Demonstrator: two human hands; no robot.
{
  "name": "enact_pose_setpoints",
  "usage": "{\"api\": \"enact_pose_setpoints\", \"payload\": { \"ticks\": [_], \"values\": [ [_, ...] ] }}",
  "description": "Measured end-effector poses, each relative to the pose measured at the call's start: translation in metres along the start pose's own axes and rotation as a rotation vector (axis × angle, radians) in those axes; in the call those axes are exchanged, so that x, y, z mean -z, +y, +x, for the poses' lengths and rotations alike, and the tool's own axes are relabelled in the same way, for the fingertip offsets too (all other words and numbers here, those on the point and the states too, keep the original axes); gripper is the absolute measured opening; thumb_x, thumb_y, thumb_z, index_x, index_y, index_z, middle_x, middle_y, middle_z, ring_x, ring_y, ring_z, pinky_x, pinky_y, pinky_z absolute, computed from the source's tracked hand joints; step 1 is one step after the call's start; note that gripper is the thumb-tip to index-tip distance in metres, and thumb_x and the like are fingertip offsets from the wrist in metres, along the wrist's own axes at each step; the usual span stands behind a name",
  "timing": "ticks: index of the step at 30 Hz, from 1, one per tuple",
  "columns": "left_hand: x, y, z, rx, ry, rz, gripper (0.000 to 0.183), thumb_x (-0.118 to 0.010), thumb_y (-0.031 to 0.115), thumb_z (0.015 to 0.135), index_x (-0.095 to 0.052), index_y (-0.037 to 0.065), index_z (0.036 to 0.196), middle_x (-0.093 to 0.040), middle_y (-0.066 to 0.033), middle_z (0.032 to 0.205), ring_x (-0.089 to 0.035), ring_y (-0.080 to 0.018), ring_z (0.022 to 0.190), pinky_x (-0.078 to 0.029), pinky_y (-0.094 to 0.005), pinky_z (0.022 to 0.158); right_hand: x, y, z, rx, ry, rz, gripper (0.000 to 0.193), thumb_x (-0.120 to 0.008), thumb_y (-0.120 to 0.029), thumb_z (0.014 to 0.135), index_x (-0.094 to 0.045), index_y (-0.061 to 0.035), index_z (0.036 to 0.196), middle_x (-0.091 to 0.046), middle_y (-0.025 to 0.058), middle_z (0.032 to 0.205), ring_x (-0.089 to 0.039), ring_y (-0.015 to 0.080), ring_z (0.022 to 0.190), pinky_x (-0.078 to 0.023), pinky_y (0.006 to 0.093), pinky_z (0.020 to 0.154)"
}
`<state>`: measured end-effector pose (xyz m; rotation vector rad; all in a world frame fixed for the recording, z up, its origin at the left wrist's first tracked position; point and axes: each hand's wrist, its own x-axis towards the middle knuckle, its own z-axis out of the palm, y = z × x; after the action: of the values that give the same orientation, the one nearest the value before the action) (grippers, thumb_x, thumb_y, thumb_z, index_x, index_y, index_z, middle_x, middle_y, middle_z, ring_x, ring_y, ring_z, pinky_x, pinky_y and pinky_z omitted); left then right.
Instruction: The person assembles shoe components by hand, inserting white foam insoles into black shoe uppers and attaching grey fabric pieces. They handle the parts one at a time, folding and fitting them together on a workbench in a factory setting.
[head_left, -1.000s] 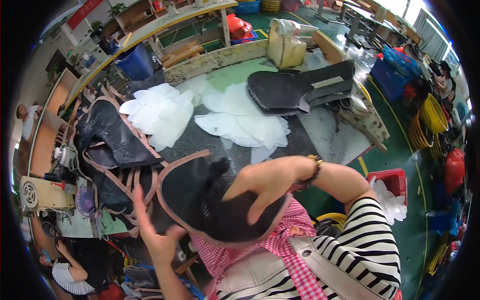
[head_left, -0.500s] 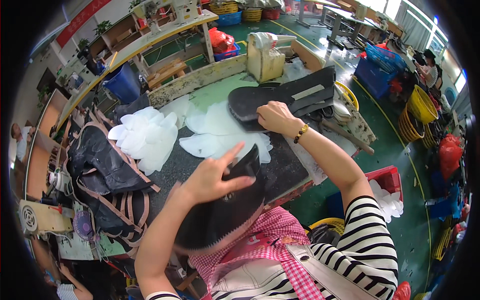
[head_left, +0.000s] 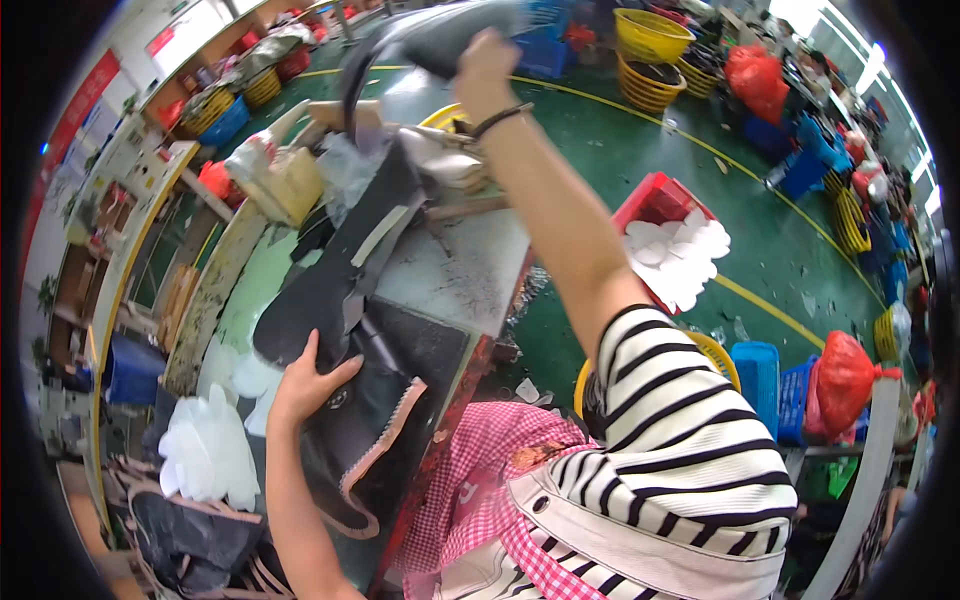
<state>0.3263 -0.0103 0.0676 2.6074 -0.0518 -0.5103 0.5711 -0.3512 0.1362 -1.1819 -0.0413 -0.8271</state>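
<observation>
My right hand (head_left: 487, 75) is raised at the far end of the bench, closed on a dark, curved, floppy piece (head_left: 440, 40), blurred by motion. My left hand (head_left: 308, 388) lies with thumb and forefinger spread. It rests beside the lower end of a long black boot-shaped piece (head_left: 325, 270) with a pale strip on it. Below that hand, a black panel with a pinkish zigzag-cut edge (head_left: 385, 440) lies on the bench near my apron. White rounded sheets (head_left: 210, 450) are heaped left of my left forearm.
Black zigzag-edged panels (head_left: 190, 540) are piled at the lower left. A cream block (head_left: 275, 180) and clear plastic stand on the bench's far end. A red crate of white sheets (head_left: 675, 250) and a yellow basket (head_left: 715, 360) stand on the floor right of the bench.
The view has swung right. My right hand has left the boot-shaped piece and risen away with a dark piece in it. My left hand has come down beside the boot-shaped piece.
</observation>
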Motion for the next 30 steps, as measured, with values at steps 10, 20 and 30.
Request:
{"api": "enact_pose_setpoints", "payload": {
  "ticks": [10, 20, 30],
  "values": [
    [0.012, 0.045, -0.160, -0.225, 0.283, 0.031, 0.046, -0.065, 0.045, 0.086, -0.060, 0.003, 0.067, -0.056, -0.0172, 0.056, -0.058, -0.0339, 0.054, -0.045, -0.0388, 0.053, -0.130, -0.099, -0.181, 0.097, -0.965, 0.159, 0.020, -0.058, -0.003, 0.081, -0.065, -0.0024, 0.100, -0.067, 0.0085, 0.090, -0.060, 0.0120, 0.084, -0.046, 0.0270, 0.074],
    [0.014, 0.051, -0.321, -0.234, 0.001, -0.337, 0.031, -0.061, 0.028, 0.091, -0.063, 0.002, 0.107, -0.057, -0.0193, 0.058, -0.059, -0.0375, 0.054, -0.045, -0.0421, 0.048, -0.070, -0.048, -0.368, 0.937, -2.321, 0.076, 0.031, -0.061, -0.002, 0.070, -0.065, -0.0101, 0.099, -0.065, 0.0102, 0.113, -0.059, 0.0265, 0.111, -0.037, 0.0417, 0.107],
    [0.027, 0.018, -0.275, -0.065, -0.147, -0.247, 0.036, -0.056, 0.038, 0.093, -0.061, 0.004, 0.085, -0.062, -0.0153, 0.061, -0.063, -0.0365, 0.063, -0.050, -0.0422, 0.061, -0.020, -0.144, -0.321, -0.869, -2.313, -0.256, 0.054, -0.082, -0.021, 0.076, -0.061, 0.0048, 0.119, -0.066, 0.0110, 0.113, -0.061, 0.0119, 0.101, -0.050, 0.0257, 0.085]
  ]
}}
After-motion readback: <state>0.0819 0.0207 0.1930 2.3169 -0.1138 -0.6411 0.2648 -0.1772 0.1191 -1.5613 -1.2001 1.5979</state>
